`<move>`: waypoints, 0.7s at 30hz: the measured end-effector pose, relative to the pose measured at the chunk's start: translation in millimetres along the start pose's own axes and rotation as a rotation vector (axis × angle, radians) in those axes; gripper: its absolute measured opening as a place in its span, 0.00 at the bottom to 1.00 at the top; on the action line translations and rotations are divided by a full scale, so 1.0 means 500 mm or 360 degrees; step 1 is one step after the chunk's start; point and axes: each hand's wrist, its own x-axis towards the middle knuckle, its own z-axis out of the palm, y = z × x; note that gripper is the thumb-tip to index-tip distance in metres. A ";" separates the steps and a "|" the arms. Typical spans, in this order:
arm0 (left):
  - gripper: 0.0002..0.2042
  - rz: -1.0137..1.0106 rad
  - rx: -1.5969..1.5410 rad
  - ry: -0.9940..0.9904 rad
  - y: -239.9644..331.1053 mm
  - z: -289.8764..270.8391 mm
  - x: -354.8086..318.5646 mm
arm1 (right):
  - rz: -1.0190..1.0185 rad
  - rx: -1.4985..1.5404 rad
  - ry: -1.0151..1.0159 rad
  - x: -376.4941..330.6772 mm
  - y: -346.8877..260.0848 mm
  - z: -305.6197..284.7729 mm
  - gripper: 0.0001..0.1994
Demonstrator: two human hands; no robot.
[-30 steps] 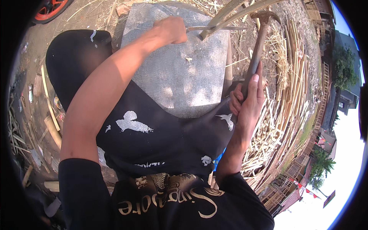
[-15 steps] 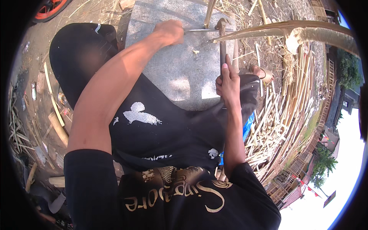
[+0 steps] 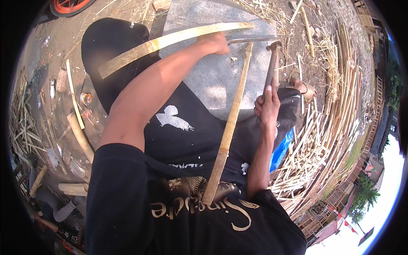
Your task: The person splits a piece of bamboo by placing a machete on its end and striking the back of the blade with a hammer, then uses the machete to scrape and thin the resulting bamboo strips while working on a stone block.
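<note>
My left hand (image 3: 214, 43) is closed around the handle of a long knife (image 3: 253, 40), its blade pointing right across a grey slab (image 3: 187, 70). My right hand (image 3: 268, 105) grips the handle of a hammer (image 3: 273, 57); the hammer head is up beside the knife's tip. One bamboo strip (image 3: 170, 39) slants over my left knee and passes along the far side of my left hand. Another bamboo strip (image 3: 231, 121) stretches from the slab over my lap to the front of my shirt. Whether either strip is resting or still falling, I cannot tell.
Many split bamboo strips (image 3: 340, 110) are piled on the right, by a blue sheet (image 3: 281, 151). Thick bamboo pieces (image 3: 80, 136) and scraps litter the ground on the left. An orange-rimmed wheel (image 3: 70, 6) is at the far left. My sandalled foot (image 3: 304, 88) is right of the slab.
The bamboo at upper right is no longer there; two separate strips now lie left of the hammer and across my lap. My view has shifted, and both hands still hold their tools.
</note>
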 end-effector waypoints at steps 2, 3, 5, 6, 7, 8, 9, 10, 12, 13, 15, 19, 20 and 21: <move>0.10 -0.0179 -0.0208 -0.0273 0.006 -0.011 -0.010 | 0.0032 -0.0054 0.0051 -0.020 0.018 -0.002 0.28; 0.09 -0.0270 -0.0307 -0.0413 0.013 -0.014 -0.015 | 0.0004 -0.0121 0.0064 -0.027 0.030 -0.015 0.28; 0.07 -0.0325 -0.0494 -0.0455 0.026 -0.008 -0.022 | -0.0138 -0.0311 0.0079 -0.029 0.076 -0.037 0.29; 0.06 -0.0350 -0.0583 -0.0478 0.034 -0.006 -0.024 | -0.0256 -0.0439 0.0100 -0.024 0.105 -0.049 0.29; 0.06 -0.0361 -0.0638 -0.0530 0.045 -0.003 -0.023 | -0.0369 -0.0588 0.0144 -0.021 0.127 -0.055 0.30; 0.07 -0.0376 -0.0688 -0.0580 0.052 -0.003 -0.026 | -0.0482 -0.0738 0.0190 -0.025 0.133 -0.047 0.31; 0.09 -0.0391 -0.0736 -0.0632 0.059 -0.003 -0.029 | -0.0424 -0.0943 0.0265 -0.029 0.135 -0.042 0.33; 0.11 -0.0401 -0.0790 -0.0666 0.059 -0.007 -0.033 | -0.0356 -0.1139 0.0333 -0.038 0.117 -0.022 0.35; 0.15 -0.0397 -0.0893 -0.0749 0.069 -0.015 -0.040 | -0.0275 -0.1124 0.0330 -0.032 0.103 -0.010 0.37; 0.14 -0.0393 -0.0926 -0.0783 0.073 -0.022 -0.047 | -0.0230 -0.1113 0.0325 -0.025 0.105 -0.003 0.38; 0.13 -0.0380 -0.0998 -0.0852 0.097 -0.046 -0.065 | -0.0353 -0.1121 0.0390 0.004 0.127 -0.012 0.39; 0.18 -0.0405 -0.1183 -0.0817 0.128 -0.097 -0.106 | -0.0986 -0.1361 0.0655 0.005 0.102 0.023 0.34; 0.18 -0.0335 -0.1215 -0.0831 0.132 -0.114 -0.111 | -0.1212 -0.1456 0.0768 -0.003 0.087 0.038 0.33; 0.18 -0.0267 -0.1249 -0.0842 0.137 -0.133 -0.113 | -0.0711 -0.0931 0.0419 -0.011 0.078 0.061 0.29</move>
